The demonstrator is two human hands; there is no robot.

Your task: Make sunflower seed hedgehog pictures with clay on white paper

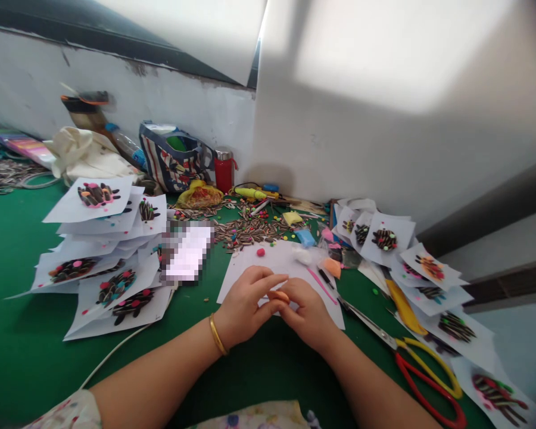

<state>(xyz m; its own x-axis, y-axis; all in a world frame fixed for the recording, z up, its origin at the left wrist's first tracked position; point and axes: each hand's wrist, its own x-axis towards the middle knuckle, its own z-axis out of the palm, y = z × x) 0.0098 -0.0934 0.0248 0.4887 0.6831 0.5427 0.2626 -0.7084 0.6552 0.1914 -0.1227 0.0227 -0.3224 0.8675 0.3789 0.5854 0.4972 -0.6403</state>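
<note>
Over a white sheet of paper (234,275) my left hand (252,304) and my right hand (308,313) meet at the fingertips. Between them they pinch a small piece of orange modelling clay (277,296), partly hidden by the fingers. On the paper beyond the hands lie a red clay ball (261,252), a white clay lump (302,256) and a thin pink clay strip (322,286). A larger orange clay lump (332,267) sits at the paper's right edge. Close to my right hand are long scissors (375,330) with red and yellow handles.
Stacked cards with sunflower-seed figures (116,286) stand at the left, more cards (455,328) at the right. Loose sunflower seeds (245,229) spread behind the paper. A red flask (224,171) and a striped bag (174,158) stand by the wall. A yellow-handled knife (406,307) lies beside the scissors.
</note>
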